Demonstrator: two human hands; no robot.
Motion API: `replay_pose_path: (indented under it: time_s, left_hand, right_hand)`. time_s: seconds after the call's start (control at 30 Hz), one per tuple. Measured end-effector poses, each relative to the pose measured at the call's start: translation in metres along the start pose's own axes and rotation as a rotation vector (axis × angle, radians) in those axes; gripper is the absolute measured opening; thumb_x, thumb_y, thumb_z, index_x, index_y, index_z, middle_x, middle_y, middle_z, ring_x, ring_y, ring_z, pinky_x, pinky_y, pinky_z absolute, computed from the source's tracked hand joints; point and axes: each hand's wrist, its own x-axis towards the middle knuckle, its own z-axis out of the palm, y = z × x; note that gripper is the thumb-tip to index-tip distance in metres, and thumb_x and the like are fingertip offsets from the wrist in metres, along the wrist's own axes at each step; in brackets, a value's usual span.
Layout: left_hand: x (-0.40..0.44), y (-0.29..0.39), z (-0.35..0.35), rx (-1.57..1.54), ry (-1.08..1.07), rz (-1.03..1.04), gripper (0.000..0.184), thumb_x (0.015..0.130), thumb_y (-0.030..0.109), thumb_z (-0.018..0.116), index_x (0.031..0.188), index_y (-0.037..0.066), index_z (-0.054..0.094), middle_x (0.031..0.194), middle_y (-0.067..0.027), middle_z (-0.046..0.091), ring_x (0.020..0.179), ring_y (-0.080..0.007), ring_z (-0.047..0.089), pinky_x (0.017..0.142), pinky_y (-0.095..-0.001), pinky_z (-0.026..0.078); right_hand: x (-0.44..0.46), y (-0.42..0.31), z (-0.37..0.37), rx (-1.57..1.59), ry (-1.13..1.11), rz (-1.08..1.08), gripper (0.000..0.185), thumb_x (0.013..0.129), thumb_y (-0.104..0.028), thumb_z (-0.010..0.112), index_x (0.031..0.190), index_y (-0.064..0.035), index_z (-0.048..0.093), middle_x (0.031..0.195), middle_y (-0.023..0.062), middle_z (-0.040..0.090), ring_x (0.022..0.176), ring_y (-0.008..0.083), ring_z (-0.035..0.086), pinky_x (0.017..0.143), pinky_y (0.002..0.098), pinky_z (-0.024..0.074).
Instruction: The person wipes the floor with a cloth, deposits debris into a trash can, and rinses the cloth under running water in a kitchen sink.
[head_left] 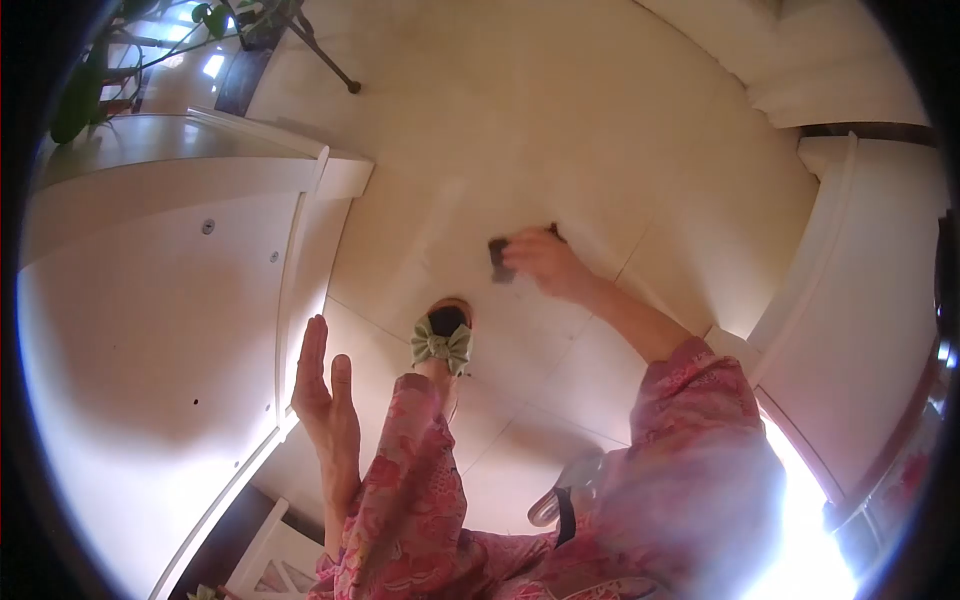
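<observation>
My right hand [545, 262] reaches out low over the tiled floor, its fingers slightly smeared by motion. It is closed around a small dark object [500, 260], which shows on both sides of the fingers. I cannot make out its exact kind; its shape is somewhat like a brush. Close beside the white cabinet, my left hand [325, 390] is held up open, fingers straight and thumb apart, with nothing in it. Whether it touches the cabinet side I cannot tell.
To the left stands the white cabinet [180, 300], with a leafy plant [85, 95] over its top. My foot wears a slipper with a green bow [441, 342] on the pale tiles [480, 130]. White furniture [850, 250] lines the right side. A thin dark leg [335, 70] stands at the back.
</observation>
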Motion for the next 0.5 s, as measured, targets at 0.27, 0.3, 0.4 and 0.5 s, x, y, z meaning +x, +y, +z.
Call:
replay_pose_path:
  time_s: [0.27, 0.3, 0.4, 0.5]
  left_hand:
    - [0.002, -0.012, -0.015, 0.007, 0.032, -0.037, 0.052, 0.089, 0.013, 0.058, 0.133, -0.006, 0.037, 0.136, -0.0205, 0.042, 0.129, -0.0285, 0.037, 0.108, -0.0376, 0.027]
    - [0.002, -0.013, -0.018, 0.017, 0.052, -0.041, 0.053, 0.089, 0.013, 0.058, 0.133, -0.006, 0.037, 0.136, -0.0206, 0.042, 0.129, -0.0287, 0.037, 0.108, -0.0375, 0.027]
    - [-0.001, -0.021, -0.026, -0.03, 0.086, -0.051, 0.053, 0.089, 0.013, 0.058, 0.133, -0.006, 0.037, 0.136, -0.0203, 0.042, 0.129, -0.0282, 0.037, 0.107, -0.0374, 0.028]
    - [-0.002, -0.022, -0.029, -0.057, 0.1, -0.089, 0.052, 0.089, 0.012, 0.058, 0.133, -0.006, 0.037, 0.136, -0.02, 0.042, 0.129, -0.0279, 0.037, 0.108, -0.0372, 0.028]
  right_hand:
    - [0.121, 0.079, -0.069, -0.076, 0.365, 0.232, 0.02, 0.078, 0.0, 0.058, 0.096, -0.0044, 0.065, 0.1, 0.0142, 0.063, 0.099, 0.0313, 0.056, 0.087, 0.0394, 0.0446]
    - [0.138, 0.095, -0.074, -0.133, 0.459, 0.246, 0.02, 0.077, 0.0, 0.058, 0.096, -0.0037, 0.064, 0.099, 0.0145, 0.063, 0.098, 0.0318, 0.056, 0.086, 0.0386, 0.0449]
    - [0.155, 0.111, -0.041, -0.176, 0.423, 0.146, 0.016, 0.078, -0.003, 0.058, 0.094, -0.0039, 0.063, 0.096, 0.0146, 0.062, 0.096, 0.0317, 0.057, 0.083, 0.0395, 0.0451]
    - [0.106, 0.061, 0.016, -0.048, 0.131, -0.059, 0.014, 0.079, -0.008, 0.059, 0.092, -0.0037, 0.062, 0.095, 0.0137, 0.062, 0.092, 0.0325, 0.056, 0.082, 0.0422, 0.0441]
